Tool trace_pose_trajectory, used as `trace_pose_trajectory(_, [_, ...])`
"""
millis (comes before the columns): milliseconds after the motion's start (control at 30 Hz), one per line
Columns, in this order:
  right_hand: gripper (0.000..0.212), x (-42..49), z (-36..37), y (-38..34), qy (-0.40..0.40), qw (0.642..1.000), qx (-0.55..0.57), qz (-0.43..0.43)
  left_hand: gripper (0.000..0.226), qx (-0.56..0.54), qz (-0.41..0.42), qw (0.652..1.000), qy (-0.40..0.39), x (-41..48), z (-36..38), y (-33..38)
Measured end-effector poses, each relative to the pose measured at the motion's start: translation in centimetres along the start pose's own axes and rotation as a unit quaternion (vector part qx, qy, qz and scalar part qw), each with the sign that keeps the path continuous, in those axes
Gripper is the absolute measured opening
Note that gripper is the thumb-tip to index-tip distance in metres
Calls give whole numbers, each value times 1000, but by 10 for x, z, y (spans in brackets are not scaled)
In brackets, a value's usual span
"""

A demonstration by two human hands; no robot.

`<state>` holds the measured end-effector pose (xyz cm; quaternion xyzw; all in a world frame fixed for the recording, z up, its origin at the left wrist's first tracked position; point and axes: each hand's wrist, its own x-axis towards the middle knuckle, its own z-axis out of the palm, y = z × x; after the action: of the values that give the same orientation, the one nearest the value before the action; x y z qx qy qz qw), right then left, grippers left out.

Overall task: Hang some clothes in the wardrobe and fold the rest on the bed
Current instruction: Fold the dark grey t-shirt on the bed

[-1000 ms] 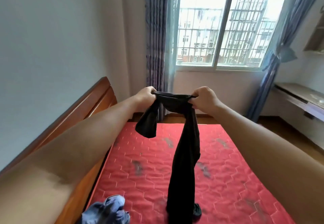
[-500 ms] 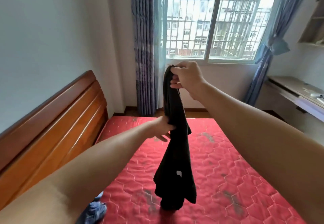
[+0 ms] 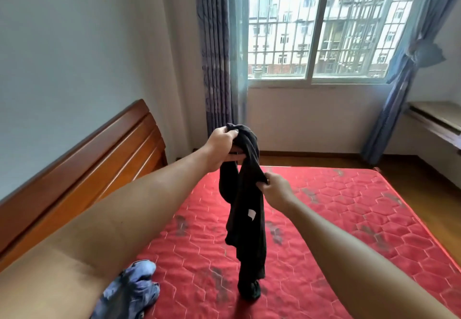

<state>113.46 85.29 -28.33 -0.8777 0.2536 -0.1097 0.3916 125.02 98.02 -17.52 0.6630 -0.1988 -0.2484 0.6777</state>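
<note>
A long black garment [image 3: 247,221] hangs bunched in front of me over the red quilted mattress [image 3: 336,224], its lower end touching the bed. My left hand [image 3: 222,145] grips its top, held up high. Lower down, my right hand [image 3: 274,189] pinches the garment's right edge. A small white label shows on the dark cloth. A crumpled blue garment [image 3: 132,286] lies on the near left of the mattress, partly behind my left forearm.
A wooden headboard [image 3: 82,174] runs along the left wall. Beyond the bed are a barred window [image 3: 316,26] with blue curtains [image 3: 219,51] and wooden floor. A desk [image 3: 434,119] stands at the right wall.
The hands have swapped places on the black garment: my left hand rose to grip the top, while my right hand dropped from the top to pinch its edge lower down.
</note>
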Motion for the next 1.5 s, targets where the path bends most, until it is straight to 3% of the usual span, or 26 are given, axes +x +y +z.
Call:
trace_pose_trajectory(67, [19,6,1,-11,41,999,-4,-18,20,21,5,1000,22,-1,-12,4])
trace_pose_trajectory(200, [22,17,-9,-45,99,993,35,-53,18,176,-38,977,112,0,-47,-1])
trace_pose_trajectory(267, [30,20,-16,-68,102,990,47,-82,25,321,-50,937,126,-4,-65,-8])
trace_pose_trajectory(333, [34,22,-22,-91,106,987,52,-112,52,444,-36,891,83,-11,-76,-13])
trace_pose_trajectory(400, [36,24,-24,-111,98,986,40,-130,73,410,-16,910,-53,-18,-77,-16])
trace_pose_trajectory(467, [37,22,-22,-125,74,988,21,-138,55,307,6,940,-149,-23,-72,-19])
trace_pose_trajectory(533, [38,18,-21,-131,62,989,13,-131,26,280,48,950,-133,-22,-70,-22])
trace_pose_trajectory(633, [38,8,-25,-127,64,992,34,-105,5,269,87,954,-99,-22,-69,-22])
trace_pose_trajectory(767, [37,-17,-31,-107,19,988,141,-63,21,205,103,968,-99,-29,-58,-9])
trace_pose_trajectory(867, [33,-40,-21,-83,-31,979,197,-33,19,205,132,966,-82,-33,-47,6])
trace_pose_trajectory(967, [37,-57,3,-56,-110,980,166,-12,19,200,162,965,-52,-39,-39,22])
trace_pose_trajectory(1067, [38,-68,36,-39,-140,989,49,26,16,203,185,961,-25,-44,-40,40])
trace_pose_trajectory(1167, [20,-76,59,-32,-75,994,-66,38,17,218,187,957,-42,-49,-55,51])
trace_pose_trajectory(1333, [17,-76,35,-27,41,983,-144,104,20,266,205,942,14,-44,-106,52])
trace_pose_trajectory(1500, [34,-79,-30,-42,221,966,-28,135,21,352,193,915,44,-31,-158,40])
